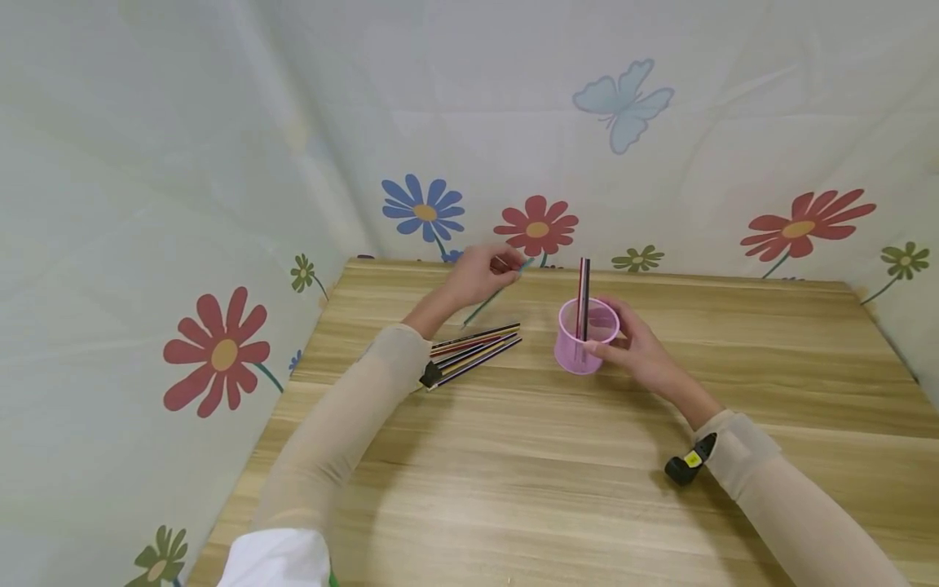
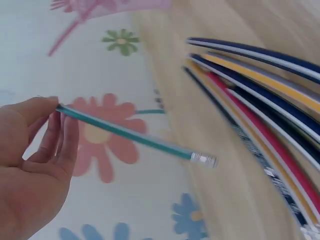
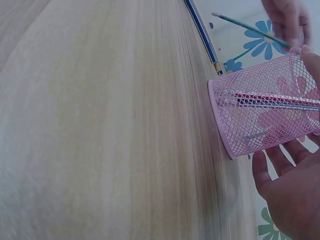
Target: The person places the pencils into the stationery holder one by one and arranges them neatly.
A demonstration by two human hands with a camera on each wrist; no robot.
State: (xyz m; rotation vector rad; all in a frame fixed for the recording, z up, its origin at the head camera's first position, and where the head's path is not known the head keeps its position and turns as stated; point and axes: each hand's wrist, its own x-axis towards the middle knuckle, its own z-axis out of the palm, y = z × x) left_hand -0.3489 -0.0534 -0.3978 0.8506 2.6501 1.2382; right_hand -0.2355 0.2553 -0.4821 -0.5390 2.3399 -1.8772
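Left hand (image 1: 480,275) pinches the green pencil (image 2: 130,131) near its eraserless end, left of the pink mesh pencil cup (image 1: 567,349); fingers of the right hand (image 1: 641,352) wrap that cup, seemingly to steady it upright.

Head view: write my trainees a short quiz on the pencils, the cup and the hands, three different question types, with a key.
1. Multiple choice: what colour is the pencil that the left hand pinches? (a) red (b) green (c) yellow

2. True or false: the pink cup that the right hand holds has nothing in it.

3. Fill the gap: in the head view, the loose pencils lie on the table to the ____ of the cup.

Key: 1. b, green. 2. False; upright pencils are in it. 3. left.
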